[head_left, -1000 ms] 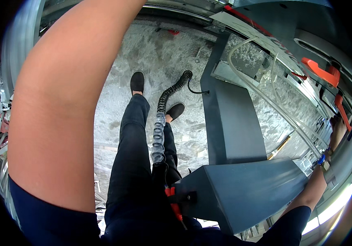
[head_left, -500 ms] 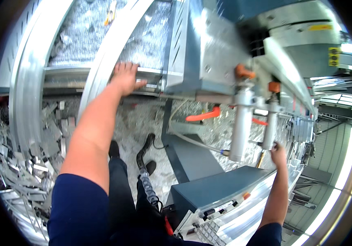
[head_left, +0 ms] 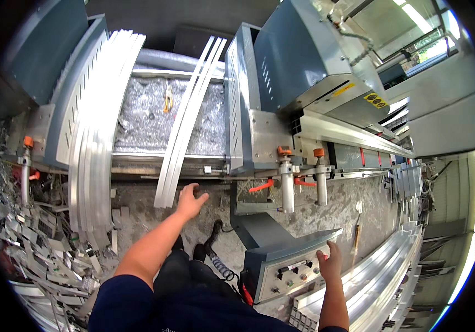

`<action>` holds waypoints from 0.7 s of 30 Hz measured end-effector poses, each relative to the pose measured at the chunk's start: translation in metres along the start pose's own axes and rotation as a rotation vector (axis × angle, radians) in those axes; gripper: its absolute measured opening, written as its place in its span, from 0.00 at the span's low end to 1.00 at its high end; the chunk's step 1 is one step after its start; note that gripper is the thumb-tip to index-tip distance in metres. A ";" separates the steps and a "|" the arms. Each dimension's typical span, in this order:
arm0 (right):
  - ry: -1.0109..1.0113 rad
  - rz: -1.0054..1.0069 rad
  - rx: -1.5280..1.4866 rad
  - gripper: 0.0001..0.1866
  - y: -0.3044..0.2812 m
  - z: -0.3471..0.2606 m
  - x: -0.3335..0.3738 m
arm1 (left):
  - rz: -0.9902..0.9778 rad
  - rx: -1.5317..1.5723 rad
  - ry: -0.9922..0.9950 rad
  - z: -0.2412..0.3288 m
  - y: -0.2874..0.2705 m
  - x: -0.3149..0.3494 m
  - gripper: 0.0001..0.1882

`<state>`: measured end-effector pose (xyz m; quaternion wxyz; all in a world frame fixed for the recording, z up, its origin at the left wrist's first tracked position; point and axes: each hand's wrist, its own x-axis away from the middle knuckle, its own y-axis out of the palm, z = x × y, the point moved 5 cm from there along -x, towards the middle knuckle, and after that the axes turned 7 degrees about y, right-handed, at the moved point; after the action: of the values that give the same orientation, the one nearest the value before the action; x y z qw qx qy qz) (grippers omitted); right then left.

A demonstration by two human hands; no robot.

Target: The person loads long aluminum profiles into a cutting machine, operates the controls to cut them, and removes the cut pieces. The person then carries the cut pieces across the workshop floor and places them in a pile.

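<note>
My left hand (head_left: 191,202) is open, with thumb and fingers spread and nothing in it. It hovers just right of the near ends of a few slim aluminium profiles (head_left: 185,127) that lie across the machine bed (head_left: 138,162). My right hand (head_left: 331,259) is at the right end of a control panel (head_left: 268,285) with buttons and switches. Its fingers are raised and apart, close to a red button (head_left: 325,257); whether a finger touches it I cannot tell. A thicker bundle of aluminium profiles (head_left: 94,144) rests on the bed further left.
Orange-capped cylinders (head_left: 287,191) and red levers (head_left: 261,186) stick out from the right machine head (head_left: 298,61). Orange-handled pliers (head_left: 168,99) lie on the bed. Metal offcuts (head_left: 38,238) heap at the left. Long profiles (head_left: 381,260) are stacked at the right; a black hose (head_left: 213,235) runs near my feet.
My left hand has come off the front edge of the bed, toward me. My right hand has left the cylinder and moved to the control panel. The view has shifted, showing more of the machine.
</note>
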<state>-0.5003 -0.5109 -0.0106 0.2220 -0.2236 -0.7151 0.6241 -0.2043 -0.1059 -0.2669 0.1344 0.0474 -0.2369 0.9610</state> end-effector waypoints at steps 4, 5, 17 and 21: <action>-0.085 0.018 -0.155 0.25 0.002 -0.033 -0.023 | 0.055 0.558 0.014 0.060 -0.015 -0.038 0.29; -0.117 0.035 -0.163 0.24 0.001 -0.042 -0.029 | 0.052 0.606 0.053 0.091 -0.023 -0.049 0.28; -0.111 0.049 -0.437 0.18 -0.024 -0.083 -0.060 | -0.326 0.996 -0.297 0.309 0.072 -0.186 0.41; 0.076 0.017 -0.451 0.18 -0.042 -0.069 -0.022 | -0.258 0.971 -0.493 0.325 0.109 -0.221 0.35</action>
<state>-0.4437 -0.4744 0.0383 0.1880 -0.2968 -0.8257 0.4413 -0.0144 -0.4025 -0.0623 0.1543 0.3560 0.2164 0.8959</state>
